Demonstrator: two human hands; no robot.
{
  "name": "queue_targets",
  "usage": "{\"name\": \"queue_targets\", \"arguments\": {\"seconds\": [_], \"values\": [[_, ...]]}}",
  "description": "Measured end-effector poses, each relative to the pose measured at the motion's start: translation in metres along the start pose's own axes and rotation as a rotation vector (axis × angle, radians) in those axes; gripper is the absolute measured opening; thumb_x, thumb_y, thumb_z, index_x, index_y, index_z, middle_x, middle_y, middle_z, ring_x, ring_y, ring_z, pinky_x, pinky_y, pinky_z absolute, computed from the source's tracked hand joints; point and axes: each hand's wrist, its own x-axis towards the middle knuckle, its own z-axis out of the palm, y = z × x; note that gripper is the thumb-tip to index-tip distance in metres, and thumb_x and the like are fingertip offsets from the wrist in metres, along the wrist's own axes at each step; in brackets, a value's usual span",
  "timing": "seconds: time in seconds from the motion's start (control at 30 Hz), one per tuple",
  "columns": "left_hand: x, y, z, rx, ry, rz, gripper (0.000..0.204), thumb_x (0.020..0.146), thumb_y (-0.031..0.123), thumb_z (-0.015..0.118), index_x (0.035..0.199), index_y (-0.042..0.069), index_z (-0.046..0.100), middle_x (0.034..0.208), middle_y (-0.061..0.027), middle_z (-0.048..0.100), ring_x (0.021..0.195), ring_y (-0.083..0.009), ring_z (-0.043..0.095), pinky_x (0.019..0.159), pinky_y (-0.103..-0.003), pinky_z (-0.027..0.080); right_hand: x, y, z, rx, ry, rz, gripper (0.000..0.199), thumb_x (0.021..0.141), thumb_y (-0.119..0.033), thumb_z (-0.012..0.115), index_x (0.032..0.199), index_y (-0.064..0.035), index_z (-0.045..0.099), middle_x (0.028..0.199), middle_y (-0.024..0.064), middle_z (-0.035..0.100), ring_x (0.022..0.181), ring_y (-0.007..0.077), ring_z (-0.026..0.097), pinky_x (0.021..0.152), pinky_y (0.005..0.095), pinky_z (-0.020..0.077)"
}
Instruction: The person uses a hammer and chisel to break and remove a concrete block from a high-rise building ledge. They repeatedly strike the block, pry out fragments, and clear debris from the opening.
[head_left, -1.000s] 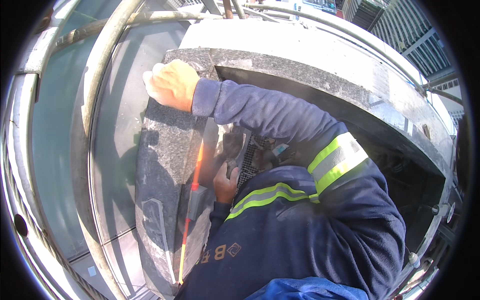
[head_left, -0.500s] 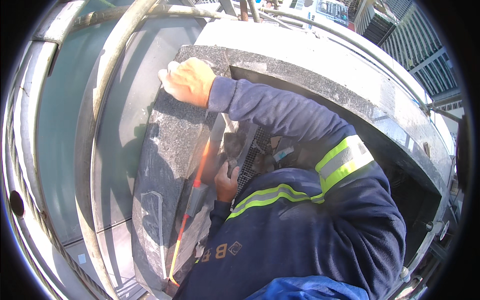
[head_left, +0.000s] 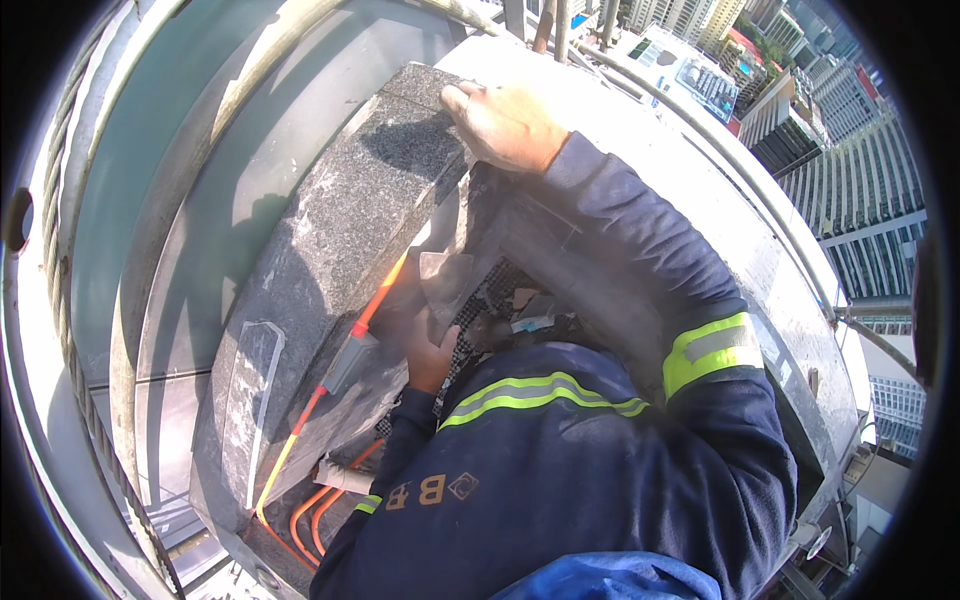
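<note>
My right hand [head_left: 512, 128] reaches up to the far inner corner of a speckled grey granite slab [head_left: 340, 210]. Its fingers are curled over the edge there. Lower down, inside the recess, my left hand [head_left: 430, 362] is closed round what looks like the handle of a trowel [head_left: 445, 280], whose flat grey blade points away from me. Much of that handle is hidden by the fingers. Just left of this hand, an orange cable [head_left: 378, 295] with a grey sleeve [head_left: 349, 362] runs along the slab's inner face.
Bent orange pipes [head_left: 305, 520] lie at the bottom of the recess. Black mesh [head_left: 500, 285] and rubble lie beside the left hand. A scaffold pole [head_left: 135, 330] and a wire rope [head_left: 72, 350] pass on the left. Beyond the right-hand rail [head_left: 740, 165], tall buildings stand far below.
My right hand has shifted from the slab's outer edge to its inner corner, rightward in view. The view has swung, showing more buildings and the bent orange pipes. My left hand keeps the trowel.
</note>
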Motion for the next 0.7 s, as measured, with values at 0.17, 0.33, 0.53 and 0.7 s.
{"name": "queue_targets", "arguments": {"seconds": [0.17,0.33,0.53,0.7], "values": [[-0.019,0.006,0.025,-0.137,0.286,-0.058,0.045,0.089,0.017,0.069,0.126,-0.004,0.055,0.095,-0.0139,0.07,0.086,-0.0297,0.069,0.075,-0.037,0.053,-0.012,-0.005,-0.049,0.307,0.195,-0.232,0.023,0.092,-0.018,0.063,0.106,-0.0009,0.061,0.089,0.0148,0.068,0.069,0.0314,0.068,0.062,0.0399,0.0551],[-0.049,0.119,0.042,-0.877,0.35,-0.333,0.036,0.096,0.014,0.052,0.129,0.0,0.057,0.077,0.0,0.057,0.061,-0.01,0.052,0.056,-0.025,0.043,-0.001,0.023,-0.079,1.305,0.435,0.593,0.022,0.086,-0.013,0.063,0.1,0.0035,0.064,0.088,0.0244,0.067,0.075,0.0375,0.065,0.067,0.0418,0.0521],[-0.121,0.191,0.04,-0.82,0.362,-0.388,0.053,0.1,0.026,0.037,0.141,-0.007,0.045,0.087,-0.0082,0.057,0.06,-0.0139,0.054,0.048,-0.027,0.044,-0.114,-0.085,-0.034,2.375,-0.074,0.793,0.02,0.091,-0.004,0.055,0.11,0.0016,0.058,0.101,0.0165,0.07,0.077,0.0223,0.072,0.063,0.0303,0.0576],[-0.172,0.244,0.043,-0.551,0.563,-0.618,0.03,0.103,0.023,0.045,0.105,-0.002,0.061,0.072,-0.0033,0.056,0.051,-0.0093,0.049,0.044,-0.024,0.039,-0.229,-0.157,-0.003,1.63,-0.439,0.736,0.021,0.086,-0.009,0.058,0.1,0.0049,0.051,0.075,0.02,0.065,0.072,0.0363,0.068,0.064,0.0447,0.0515]]}}
